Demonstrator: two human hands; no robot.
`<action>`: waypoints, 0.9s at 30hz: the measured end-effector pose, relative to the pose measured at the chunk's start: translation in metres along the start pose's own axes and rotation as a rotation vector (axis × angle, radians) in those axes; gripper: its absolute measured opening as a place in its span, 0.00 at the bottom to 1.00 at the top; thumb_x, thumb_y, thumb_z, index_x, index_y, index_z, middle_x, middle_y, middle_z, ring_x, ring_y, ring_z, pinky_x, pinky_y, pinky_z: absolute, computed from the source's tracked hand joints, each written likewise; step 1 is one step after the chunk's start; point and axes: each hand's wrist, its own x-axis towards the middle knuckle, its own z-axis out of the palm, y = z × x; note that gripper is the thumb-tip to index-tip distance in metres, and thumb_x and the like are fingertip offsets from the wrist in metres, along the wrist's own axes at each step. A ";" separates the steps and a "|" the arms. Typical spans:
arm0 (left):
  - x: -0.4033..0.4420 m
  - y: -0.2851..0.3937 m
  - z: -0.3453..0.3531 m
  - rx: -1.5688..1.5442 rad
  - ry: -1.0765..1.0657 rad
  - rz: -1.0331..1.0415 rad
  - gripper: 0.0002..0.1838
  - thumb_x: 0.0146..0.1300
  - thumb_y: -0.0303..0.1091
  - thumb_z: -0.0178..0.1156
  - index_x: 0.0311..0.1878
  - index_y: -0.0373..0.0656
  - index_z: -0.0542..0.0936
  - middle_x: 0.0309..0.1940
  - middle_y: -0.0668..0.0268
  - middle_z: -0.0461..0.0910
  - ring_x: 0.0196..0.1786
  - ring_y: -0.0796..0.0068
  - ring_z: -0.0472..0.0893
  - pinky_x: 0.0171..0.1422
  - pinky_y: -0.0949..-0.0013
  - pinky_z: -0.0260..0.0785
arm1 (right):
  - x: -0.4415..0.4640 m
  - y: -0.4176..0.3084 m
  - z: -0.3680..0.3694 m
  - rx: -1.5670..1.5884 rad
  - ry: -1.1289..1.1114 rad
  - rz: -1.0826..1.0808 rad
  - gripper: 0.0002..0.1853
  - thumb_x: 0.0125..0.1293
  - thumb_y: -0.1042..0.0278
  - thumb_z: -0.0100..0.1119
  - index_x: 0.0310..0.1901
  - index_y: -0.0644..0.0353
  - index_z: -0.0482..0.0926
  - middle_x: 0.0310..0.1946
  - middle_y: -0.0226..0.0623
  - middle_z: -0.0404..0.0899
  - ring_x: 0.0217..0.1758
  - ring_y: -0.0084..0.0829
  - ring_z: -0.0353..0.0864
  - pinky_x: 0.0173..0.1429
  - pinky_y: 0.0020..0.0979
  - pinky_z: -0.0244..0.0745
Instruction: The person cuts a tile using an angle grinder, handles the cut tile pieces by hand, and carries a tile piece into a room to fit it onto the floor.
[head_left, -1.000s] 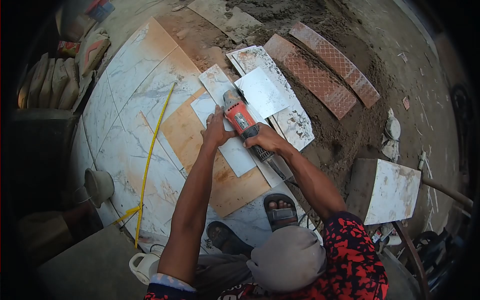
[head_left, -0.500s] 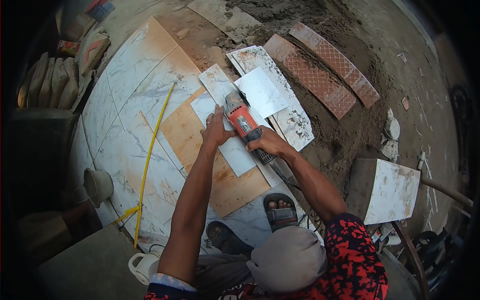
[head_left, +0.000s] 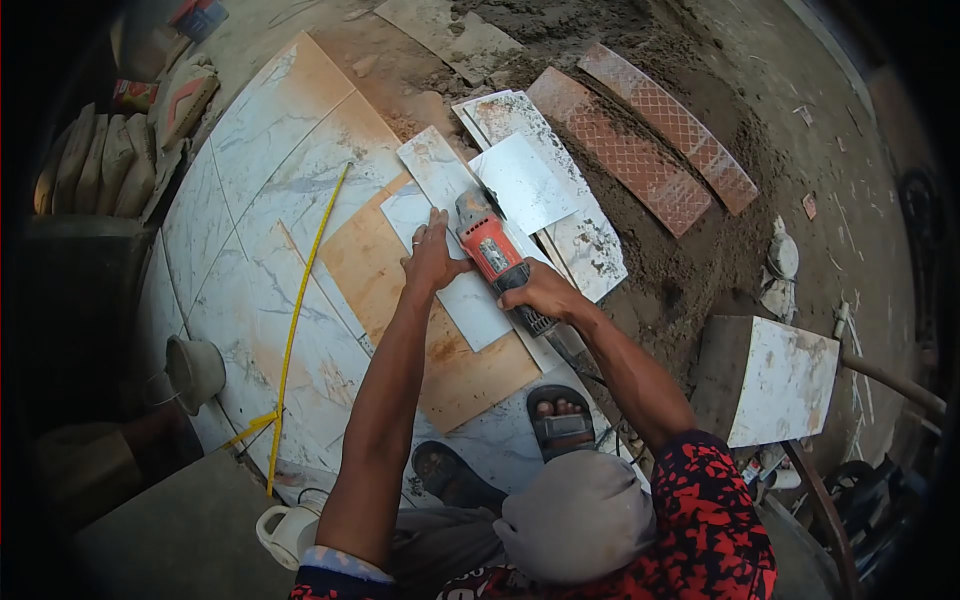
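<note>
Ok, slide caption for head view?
Right hand grips a red-and-black angle grinder; left hand rests on a flat, white rectangular tile.

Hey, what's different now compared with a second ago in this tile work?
The angle grinder has slid a little back toward the person and slightly to the right, the right hand moving with it. Nothing was visibly picked up or let go. The left hand, on the white tile pieces, and the yellow tape measure stayed put.
</note>
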 end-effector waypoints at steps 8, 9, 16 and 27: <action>-0.001 0.001 -0.001 0.001 -0.007 0.003 0.63 0.39 0.43 0.80 0.78 0.45 0.53 0.81 0.60 0.47 0.79 0.51 0.52 0.72 0.36 0.58 | -0.010 0.004 0.001 0.010 0.002 0.040 0.33 0.42 0.60 0.73 0.50 0.69 0.75 0.39 0.41 0.80 0.41 0.34 0.79 0.49 0.31 0.73; -0.001 0.002 -0.002 0.000 -0.010 -0.004 0.63 0.39 0.43 0.80 0.78 0.44 0.52 0.80 0.59 0.47 0.79 0.51 0.52 0.72 0.36 0.58 | -0.013 0.002 0.001 0.021 -0.003 0.066 0.34 0.42 0.61 0.73 0.51 0.71 0.75 0.42 0.44 0.81 0.45 0.36 0.79 0.54 0.31 0.72; 0.001 -0.002 0.001 -0.002 -0.003 0.012 0.63 0.38 0.40 0.81 0.78 0.43 0.52 0.80 0.58 0.48 0.79 0.49 0.53 0.72 0.36 0.58 | -0.012 0.019 0.002 0.004 0.002 0.038 0.34 0.42 0.60 0.73 0.51 0.71 0.75 0.41 0.44 0.81 0.44 0.36 0.79 0.52 0.31 0.72; 0.006 -0.008 0.008 -0.020 0.027 0.047 0.63 0.38 0.41 0.81 0.77 0.42 0.53 0.80 0.55 0.48 0.78 0.47 0.53 0.75 0.42 0.57 | -0.021 0.025 0.004 0.029 0.004 0.056 0.34 0.42 0.60 0.73 0.52 0.71 0.75 0.41 0.45 0.81 0.43 0.36 0.80 0.52 0.32 0.73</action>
